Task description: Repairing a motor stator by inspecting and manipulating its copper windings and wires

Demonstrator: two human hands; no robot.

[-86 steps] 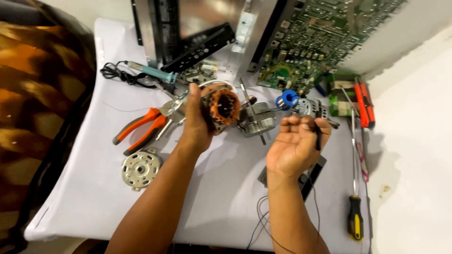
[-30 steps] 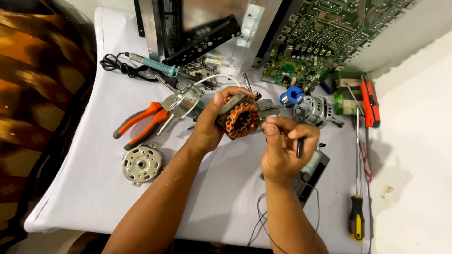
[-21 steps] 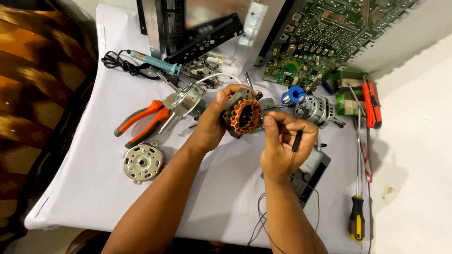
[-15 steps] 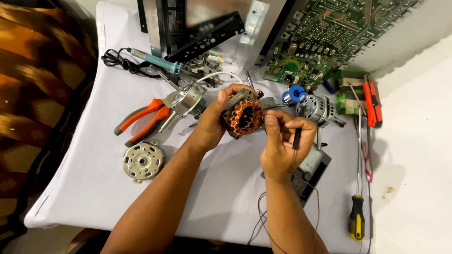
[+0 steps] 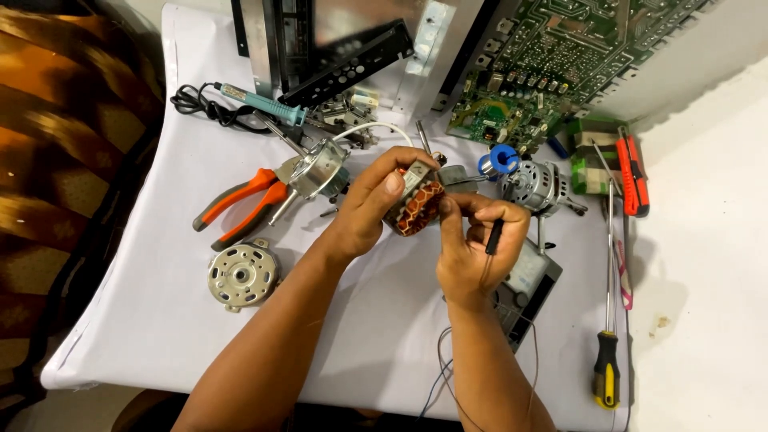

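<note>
A motor stator (image 5: 414, 208) with copper-coloured windings is held above the middle of the table (image 5: 160, 320), which is covered by a white sheet. The left hand (image 5: 370, 204) is wrapped around it, thumb over the top and fingers closed on its left side. The right hand (image 5: 474, 250) is closed around a thin black probe (image 5: 494, 237), while its thumb and forefinger are pinched at the stator's right edge; whether a fine wire is caught there cannot be told.

As a judgement, the windings could be scraped or a thin lead snapped if the probe tip were pressed too hard, and the stator could slip from the left hand's one-sided hold. The thin wires (image 5: 448, 376) trailing past the right forearm toward the near edge could be snagged and drag the meter (image 5: 528, 284) lying under that hand.

Counted on the table: one pair of orange-handled pliers (image 5: 240, 206) left of centre, one round motor end cap (image 5: 242, 276) nearer the near edge, one soldering iron (image 5: 260, 104) at the far left, one small motor (image 5: 538, 186) right of the hands, one blue ring (image 5: 501, 159) beside it, one yellow-and-black-handled screwdriver (image 5: 607, 320) along the right edge, one red-handled tool (image 5: 632, 172), and one green circuit board (image 5: 560, 56) at the far right corner.
</note>
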